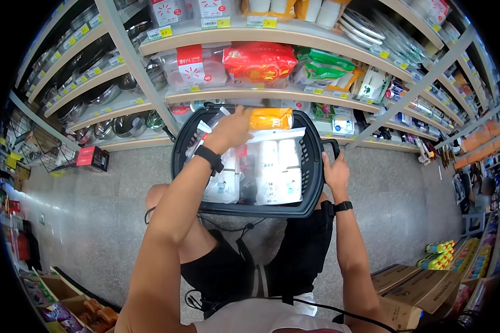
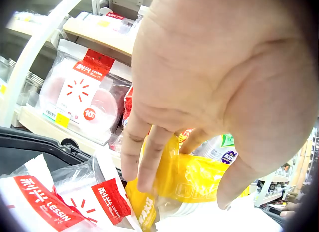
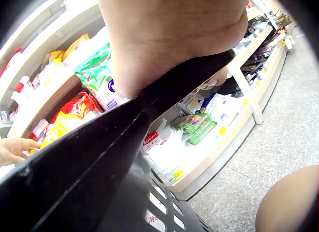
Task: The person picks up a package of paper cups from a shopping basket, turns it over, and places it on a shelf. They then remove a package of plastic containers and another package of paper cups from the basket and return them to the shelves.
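Note:
A dark plastic basket (image 1: 250, 210) sits over the person's knees, holding several white packs (image 1: 283, 183) and a yellow-orange pack (image 1: 271, 119) at its far side. The left hand (image 1: 233, 132) reaches over the basket's far part; in the left wrist view this hand (image 2: 199, 102) has its fingers and thumb round the yellow pack (image 2: 192, 179). Packs with red labels (image 2: 112, 202) lie beside it. At the basket's right end, the right hand (image 1: 336, 169) grips the rim and handle area; the right wrist view shows this hand (image 3: 169, 37) over the black rim (image 3: 89, 157), its fingers partly hidden.
Shelves (image 1: 228, 95) stand in front, with a red pack (image 1: 259, 62), a clear pack with a red label (image 1: 191, 65) and green packs (image 1: 325, 66). Metal bowls (image 1: 105, 94) fill the left shelves. Cardboard boxes (image 1: 422, 288) stand at the lower right, a red-black box (image 1: 93, 159) at left.

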### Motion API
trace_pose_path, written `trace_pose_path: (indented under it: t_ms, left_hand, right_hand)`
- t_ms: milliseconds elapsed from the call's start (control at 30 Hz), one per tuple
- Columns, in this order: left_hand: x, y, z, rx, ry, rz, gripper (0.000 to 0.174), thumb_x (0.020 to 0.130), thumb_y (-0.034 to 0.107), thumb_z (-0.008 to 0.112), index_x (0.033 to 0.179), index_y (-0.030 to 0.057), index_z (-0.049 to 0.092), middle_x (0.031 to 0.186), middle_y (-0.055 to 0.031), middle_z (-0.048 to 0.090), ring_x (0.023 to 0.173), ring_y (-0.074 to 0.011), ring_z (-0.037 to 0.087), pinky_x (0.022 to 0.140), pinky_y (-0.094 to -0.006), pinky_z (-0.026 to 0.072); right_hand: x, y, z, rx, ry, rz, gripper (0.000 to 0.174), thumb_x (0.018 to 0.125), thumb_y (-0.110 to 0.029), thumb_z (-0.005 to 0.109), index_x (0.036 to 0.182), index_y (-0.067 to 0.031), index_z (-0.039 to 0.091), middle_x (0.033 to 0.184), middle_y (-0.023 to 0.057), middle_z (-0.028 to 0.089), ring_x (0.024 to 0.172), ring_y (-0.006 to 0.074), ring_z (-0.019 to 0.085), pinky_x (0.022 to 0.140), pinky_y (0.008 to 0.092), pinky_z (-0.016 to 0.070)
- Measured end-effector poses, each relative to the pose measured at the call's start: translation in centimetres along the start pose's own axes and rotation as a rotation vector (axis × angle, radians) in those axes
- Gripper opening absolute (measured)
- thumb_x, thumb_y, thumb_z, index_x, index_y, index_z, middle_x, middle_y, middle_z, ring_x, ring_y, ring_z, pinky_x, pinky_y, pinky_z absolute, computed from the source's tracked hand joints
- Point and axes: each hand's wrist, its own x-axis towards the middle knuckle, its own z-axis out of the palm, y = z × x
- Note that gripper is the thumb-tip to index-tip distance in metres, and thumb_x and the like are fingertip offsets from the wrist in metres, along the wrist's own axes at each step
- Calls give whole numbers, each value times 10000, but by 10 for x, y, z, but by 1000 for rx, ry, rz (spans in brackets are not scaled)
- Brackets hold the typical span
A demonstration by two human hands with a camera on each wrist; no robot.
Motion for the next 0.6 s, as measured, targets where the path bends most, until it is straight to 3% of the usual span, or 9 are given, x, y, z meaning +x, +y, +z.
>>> trace_pose_path:
  t_ms: [200,300,600]
  left_hand:
    - [4,0,5,-15,-19,12,780,805,219,787,1439,-14,397,1294,-229,498,1042,-428,649,884,-482,534]
    - [3,2,5,-16,-16,21,765,809,222,784,1426,-16,399,1286,-237,501,1029,-439,650,888,-488,532]
    - [1,6,3,-36,-15,23,698,770,194,805,1333,-27,455,1299,-269,516,1042,-451,650,891,-493,538]
  right_hand:
    - [1,4,0,-24,0,49,841,937,-609,549,1401,85,443,1273,337,595,1057,501,644,910,529,529]
    - [-2,4,1,-9,67,28,879,924,-647,543,1386,98,475,1191,371,624,1046,504,648,922,531,516]
    - [-3,2,-5,-53,26,41,862,943,-639,511,1411,81,443,1271,353,591,1078,502,638,922,534,527]
